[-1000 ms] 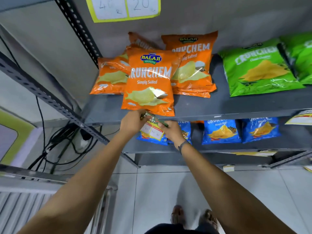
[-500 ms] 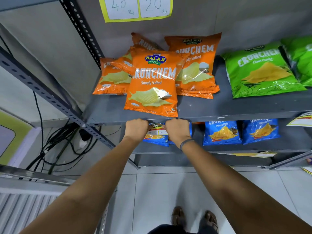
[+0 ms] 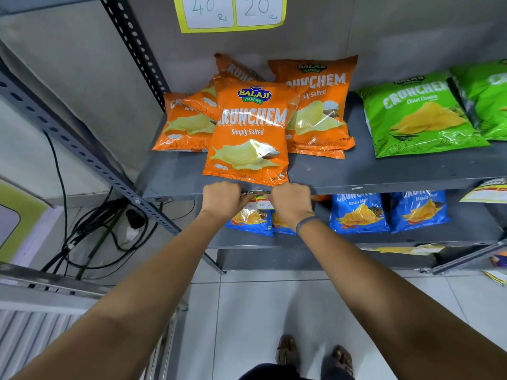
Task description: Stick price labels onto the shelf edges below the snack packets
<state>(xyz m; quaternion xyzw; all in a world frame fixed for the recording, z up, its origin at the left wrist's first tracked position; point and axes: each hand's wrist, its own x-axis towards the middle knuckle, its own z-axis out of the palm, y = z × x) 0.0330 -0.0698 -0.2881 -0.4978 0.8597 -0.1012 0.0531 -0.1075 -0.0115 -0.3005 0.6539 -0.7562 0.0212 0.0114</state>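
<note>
While both my hands press at centre frame, item in hand: one price label [image 3: 259, 203], held against the shelf edge [image 3: 370, 185] directly below the front orange packet [image 3: 248, 135]. My left hand [image 3: 222, 199] pins its left end and my right hand [image 3: 291, 202] its right, fingers curled together onto the label.

Step, as I judge it: sticking down. Next move calls for smoothing the label flat, level with the edge, before letting go.

Legible writing:
- Front orange packet: "BALAJI WAFERS", "CRUNCHEM", "Simply Salted".
- Green packet [image 3: 417, 119], right of frame: "CRUNCHEM"; flavour line blurred.
- Blue packets [image 3: 358, 212], lower shelf: "Masala Masti".
- Wall card [image 3: 233, 12], top centre: handwritten "40" and "20".
- Label: handwritten figure, possibly "70"; unsure.
</note>
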